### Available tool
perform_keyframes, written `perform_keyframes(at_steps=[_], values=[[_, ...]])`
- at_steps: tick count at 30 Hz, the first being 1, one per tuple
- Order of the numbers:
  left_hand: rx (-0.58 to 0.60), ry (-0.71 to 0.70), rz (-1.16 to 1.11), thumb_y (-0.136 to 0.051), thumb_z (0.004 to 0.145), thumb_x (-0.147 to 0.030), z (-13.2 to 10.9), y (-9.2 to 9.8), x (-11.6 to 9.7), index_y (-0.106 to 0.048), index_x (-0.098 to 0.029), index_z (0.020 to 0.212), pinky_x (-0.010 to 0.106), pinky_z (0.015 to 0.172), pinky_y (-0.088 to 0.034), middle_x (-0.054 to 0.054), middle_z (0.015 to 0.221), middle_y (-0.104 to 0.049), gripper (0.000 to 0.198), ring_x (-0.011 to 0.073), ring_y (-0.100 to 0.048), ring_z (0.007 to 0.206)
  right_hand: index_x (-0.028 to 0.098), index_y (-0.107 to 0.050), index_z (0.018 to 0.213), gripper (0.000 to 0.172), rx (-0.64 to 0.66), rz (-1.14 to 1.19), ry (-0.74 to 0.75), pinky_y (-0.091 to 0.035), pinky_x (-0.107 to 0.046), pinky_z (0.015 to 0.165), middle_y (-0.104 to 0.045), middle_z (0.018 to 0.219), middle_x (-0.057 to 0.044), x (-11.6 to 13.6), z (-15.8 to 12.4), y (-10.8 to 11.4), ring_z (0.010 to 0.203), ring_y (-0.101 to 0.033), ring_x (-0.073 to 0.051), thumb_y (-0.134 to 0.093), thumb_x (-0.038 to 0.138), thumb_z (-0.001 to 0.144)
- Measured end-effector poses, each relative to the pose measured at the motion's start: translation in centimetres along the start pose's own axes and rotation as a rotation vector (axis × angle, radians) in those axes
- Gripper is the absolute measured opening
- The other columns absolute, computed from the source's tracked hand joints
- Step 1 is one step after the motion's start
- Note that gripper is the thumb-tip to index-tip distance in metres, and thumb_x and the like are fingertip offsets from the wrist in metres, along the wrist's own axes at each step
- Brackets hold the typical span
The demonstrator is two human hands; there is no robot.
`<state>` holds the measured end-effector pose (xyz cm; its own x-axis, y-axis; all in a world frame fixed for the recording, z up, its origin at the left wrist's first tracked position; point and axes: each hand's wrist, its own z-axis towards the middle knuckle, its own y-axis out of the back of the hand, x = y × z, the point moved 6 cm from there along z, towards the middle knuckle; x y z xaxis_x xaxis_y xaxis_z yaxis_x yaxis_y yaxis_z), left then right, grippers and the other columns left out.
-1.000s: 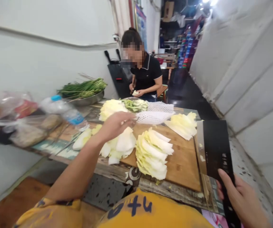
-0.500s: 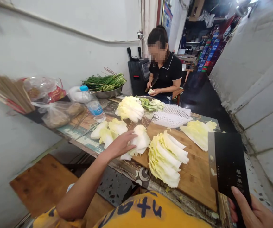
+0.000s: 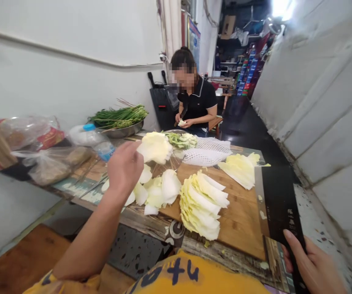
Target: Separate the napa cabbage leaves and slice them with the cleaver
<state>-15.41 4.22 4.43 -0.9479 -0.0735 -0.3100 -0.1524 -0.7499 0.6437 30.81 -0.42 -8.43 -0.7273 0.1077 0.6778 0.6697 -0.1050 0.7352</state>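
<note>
My left hand (image 3: 125, 166) is closed in a pinch above the left part of the table, at the edge of a pale napa cabbage leaf (image 3: 148, 149). This leaf overlaps the cabbage stack behind it, and my fingertips are partly hidden. Below lie loose cabbage pieces (image 3: 170, 187). On the wooden cutting board (image 3: 240, 222) rests a fanned pile of cut cabbage (image 3: 203, 206). My right hand (image 3: 309, 259) grips the handle of a black cleaver (image 3: 278, 202), its broad blade raised over the board's right side, with small cabbage bits stuck near the edge.
Across the table sits a person in black (image 3: 197, 102), trimming something pale with a knife. Around the table stand a bowl of greens (image 3: 123, 130), a water bottle (image 3: 105, 150), plastic bags (image 3: 50, 165), white foam netting (image 3: 206, 153) and another cabbage portion (image 3: 241, 169).
My left hand has lifted off the loose pieces, moved up and left, and closed on a cabbage leaf. My right hand still holds the cleaver. The whole view has shifted slightly.
</note>
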Motion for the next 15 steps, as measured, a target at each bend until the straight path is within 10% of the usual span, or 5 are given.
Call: perform_keyframes(at_steps=[9, 15], values=[[0.843, 0.254, -0.598, -0.053, 0.069, -0.021, -0.1, -12.9, -11.1, -0.065, -0.015, 0.067, 0.025, 0.047, -0.041, -0.001, 0.045, -0.053, 0.013, 0.0145, -0.053, 0.044, 0.023, -0.041, 0.056, 0.045, -0.005, 0.207, -0.034, -0.039, -0.025, 0.043, -0.047, 0.039, 0.003, 0.1, -0.1, 0.8, 0.039, -0.048, -0.014, -0.04, 0.058, 0.085], [1.166, 0.094, -0.796, -0.058, 0.077, -0.036, -5.0, -12.5, -17.4, -0.057, -0.012, 0.116, 0.025, 0.057, -0.048, 0.014, 0.097, -0.069, 0.046, 0.0186, -0.068, 0.068, 0.024, -0.042, 0.058, 0.043, -0.016, 0.245, -0.079, -0.038, -0.025, 0.04, -0.049, 0.04, 0.003, -1.2, -0.4, 1.0, 0.037, -0.048, -0.015, -0.042, 0.057, 0.085]])
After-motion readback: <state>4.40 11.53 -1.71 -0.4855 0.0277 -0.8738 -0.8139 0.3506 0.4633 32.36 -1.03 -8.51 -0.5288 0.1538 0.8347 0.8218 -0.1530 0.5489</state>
